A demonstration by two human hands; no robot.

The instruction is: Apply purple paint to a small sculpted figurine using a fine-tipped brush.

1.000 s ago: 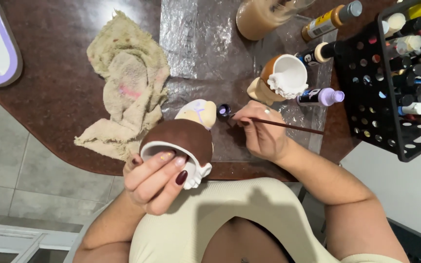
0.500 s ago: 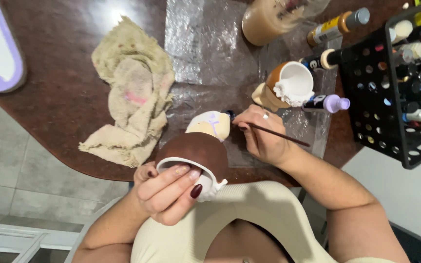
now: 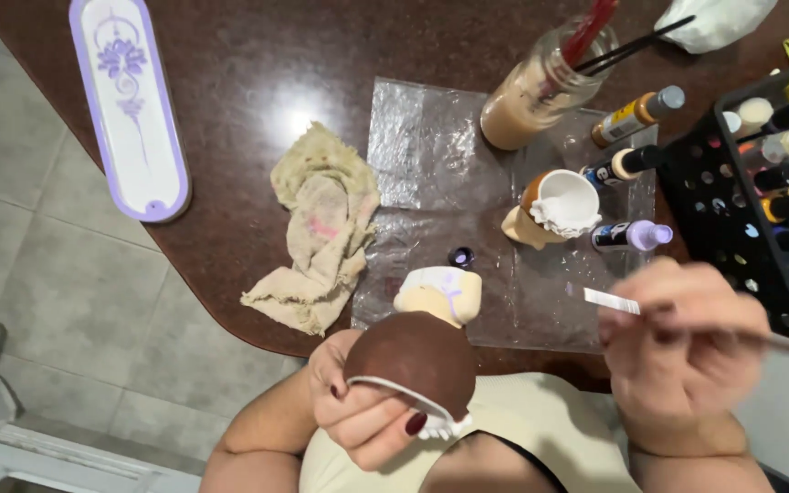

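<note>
Brown ceramic figurine (image 3: pixel 413 351) gripped in left hand (image 3: pixel 367 415), tilted. Right hand (image 3: pixel 682 351) pinches brush (image 3: pixel 618 301), lifted right of it. Brace wrist, reload at paint dab (image 3: pixel 461 256) just beyond.

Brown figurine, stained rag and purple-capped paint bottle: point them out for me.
Brown figurine (image 3: pixel 410 354): head view, on its rounded brown body.
Stained rag (image 3: pixel 323 224): head view, on its crumpled middle.
Purple-capped paint bottle (image 3: pixel 632 236): head view, on its body beside the cap.

A dark brown polished desk (image 3: pixel 257 64) is reflecting a bright overhead light. Grey floor tiles (image 3: pixel 57 301) are showing beside its rounded edge, with a white ledge (image 3: pixel 38 461) lying below.
</note>
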